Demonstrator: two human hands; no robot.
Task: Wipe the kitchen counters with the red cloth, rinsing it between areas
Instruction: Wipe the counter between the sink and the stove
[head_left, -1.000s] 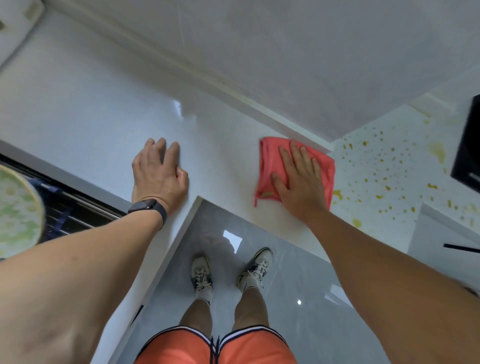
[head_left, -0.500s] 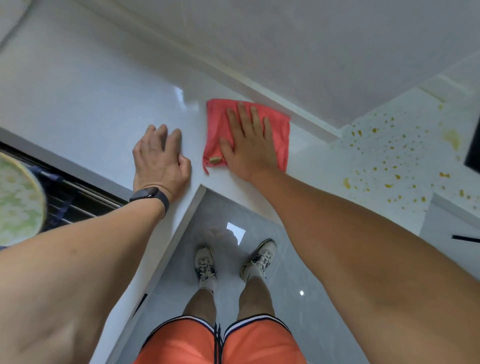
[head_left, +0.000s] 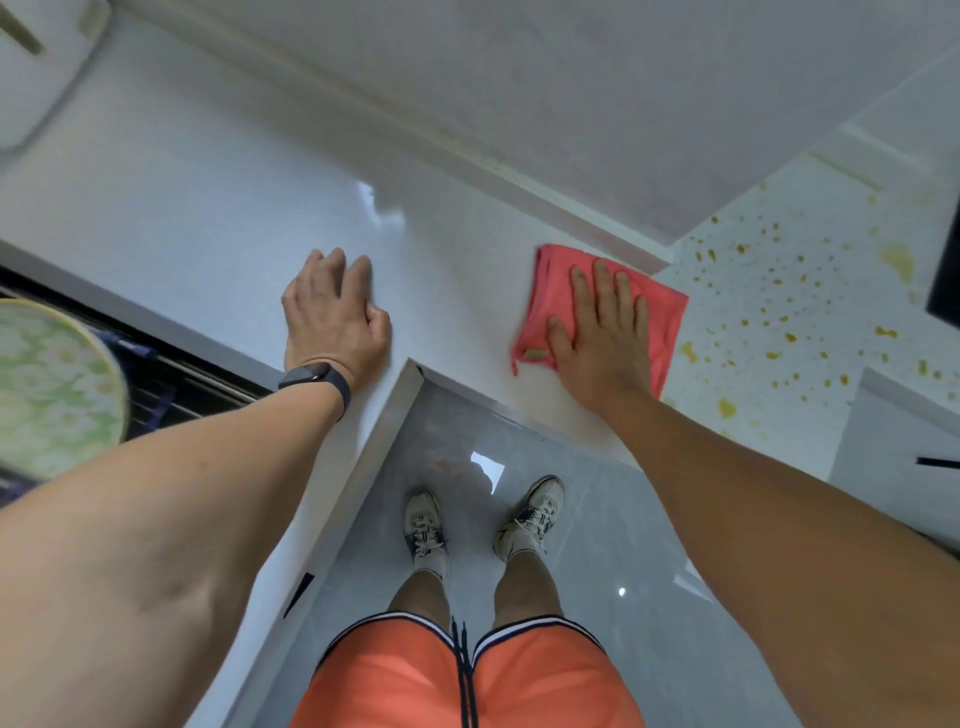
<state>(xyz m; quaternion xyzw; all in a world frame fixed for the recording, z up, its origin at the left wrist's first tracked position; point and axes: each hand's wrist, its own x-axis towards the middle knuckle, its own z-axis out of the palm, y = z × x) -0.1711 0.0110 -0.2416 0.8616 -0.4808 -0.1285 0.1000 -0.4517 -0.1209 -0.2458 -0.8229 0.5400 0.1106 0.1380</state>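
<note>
Right hand (head_left: 602, 332) flat, fingers straight, pressing the red cloth (head_left: 662, 332) onto the white tabletop (head_left: 208, 218) at three o'clock, beside yellow splatter (head_left: 779, 322). Left hand (head_left: 332, 312) rests open at nine o'clock, holding nothing.

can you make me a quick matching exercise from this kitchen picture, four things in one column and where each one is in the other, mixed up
Things:
1. red cloth
2. left hand
3. yellow splatter
4. green patterned plate

Places:
A. far left edge of the view, over the dark rack
B. flat on the bare white counter, near the inner corner
C. under the right hand
D. on the counter to the right of the cloth

Pairs: 1-C, 2-B, 3-D, 4-A
</note>
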